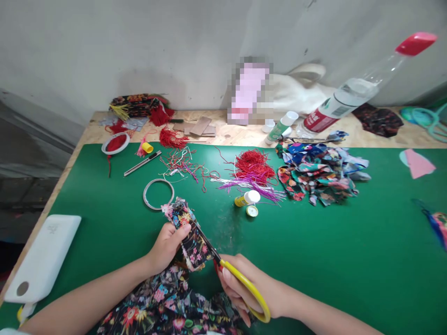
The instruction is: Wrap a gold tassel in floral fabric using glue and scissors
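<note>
Between its thumb and fingers, my left hand (166, 246) grips a strip of black floral fabric (195, 242) with a frayed edge. My right hand (249, 279) is closed round the yellow-handled scissors (244, 284). Their dark blades lie along the right edge of the strip; I cannot tell how far apart the blades are. Below both hands, a larger heap of black floral cloth (167, 302) spreads near my lap. A roll of tape (158, 194) lies just beyond the left hand.
A glue stick (247, 198), red cords (254, 166) and fabric scraps (321, 174) lie on the green mat (314, 260). A utility knife (142, 163) rests at the back left. A white power bank (44, 258) lies at the left edge; a tall plastic bottle (340, 109) stands behind.
</note>
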A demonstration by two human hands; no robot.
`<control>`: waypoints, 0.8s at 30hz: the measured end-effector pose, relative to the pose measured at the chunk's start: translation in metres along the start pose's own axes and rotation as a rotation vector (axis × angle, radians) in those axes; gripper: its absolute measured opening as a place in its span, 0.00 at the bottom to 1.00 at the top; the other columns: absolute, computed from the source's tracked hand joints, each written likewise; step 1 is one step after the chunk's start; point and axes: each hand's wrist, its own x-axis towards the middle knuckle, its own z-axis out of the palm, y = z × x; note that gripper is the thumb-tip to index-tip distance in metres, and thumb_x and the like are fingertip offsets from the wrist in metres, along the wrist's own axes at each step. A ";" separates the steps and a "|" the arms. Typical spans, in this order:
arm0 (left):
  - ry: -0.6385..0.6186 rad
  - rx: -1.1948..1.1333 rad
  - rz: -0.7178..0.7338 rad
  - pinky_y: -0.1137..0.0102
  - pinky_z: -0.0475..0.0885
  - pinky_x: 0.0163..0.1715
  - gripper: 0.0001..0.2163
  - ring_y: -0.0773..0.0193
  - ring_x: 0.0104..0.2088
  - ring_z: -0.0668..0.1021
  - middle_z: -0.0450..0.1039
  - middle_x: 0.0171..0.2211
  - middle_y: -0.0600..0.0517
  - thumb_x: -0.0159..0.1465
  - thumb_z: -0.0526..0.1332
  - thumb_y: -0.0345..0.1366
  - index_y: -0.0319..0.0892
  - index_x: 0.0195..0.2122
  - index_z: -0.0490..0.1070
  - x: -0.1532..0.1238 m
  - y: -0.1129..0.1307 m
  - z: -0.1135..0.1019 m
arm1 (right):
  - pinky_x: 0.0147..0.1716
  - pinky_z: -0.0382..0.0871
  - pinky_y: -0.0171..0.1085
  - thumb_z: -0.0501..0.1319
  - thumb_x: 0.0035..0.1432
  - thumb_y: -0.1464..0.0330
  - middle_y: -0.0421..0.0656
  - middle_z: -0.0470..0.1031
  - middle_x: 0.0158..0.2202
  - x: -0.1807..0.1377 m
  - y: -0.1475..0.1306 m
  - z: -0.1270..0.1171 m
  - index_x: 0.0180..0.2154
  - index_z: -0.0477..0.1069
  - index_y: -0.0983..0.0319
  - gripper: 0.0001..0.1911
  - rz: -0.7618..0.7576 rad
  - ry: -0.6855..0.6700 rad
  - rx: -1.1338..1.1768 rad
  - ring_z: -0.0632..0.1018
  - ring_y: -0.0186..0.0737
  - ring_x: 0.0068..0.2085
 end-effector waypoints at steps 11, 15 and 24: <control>-0.093 0.015 -0.008 0.72 0.67 0.29 0.24 0.68 0.25 0.69 0.68 0.21 0.54 0.57 0.67 0.56 0.38 0.22 0.68 0.001 -0.001 0.000 | 0.14 0.62 0.24 0.47 0.63 0.37 0.30 0.54 0.23 0.003 0.005 0.003 0.33 0.53 0.59 0.31 -0.010 -0.046 0.025 0.61 0.22 0.18; -0.140 0.036 -0.001 0.72 0.69 0.31 0.23 0.68 0.27 0.71 0.71 0.23 0.53 0.59 0.66 0.56 0.38 0.24 0.70 -0.002 0.002 0.001 | 0.14 0.59 0.24 0.45 0.62 0.36 0.31 0.55 0.23 0.002 0.003 0.002 0.33 0.54 0.59 0.32 0.004 -0.041 0.027 0.61 0.22 0.18; -0.233 0.040 -0.063 0.74 0.65 0.26 0.26 0.70 0.23 0.69 0.69 0.20 0.53 0.61 0.63 0.59 0.38 0.22 0.66 -0.002 0.004 0.000 | 0.13 0.60 0.23 0.45 0.63 0.37 0.29 0.52 0.21 0.006 0.017 0.003 0.33 0.53 0.59 0.31 -0.022 -0.071 0.094 0.60 0.21 0.16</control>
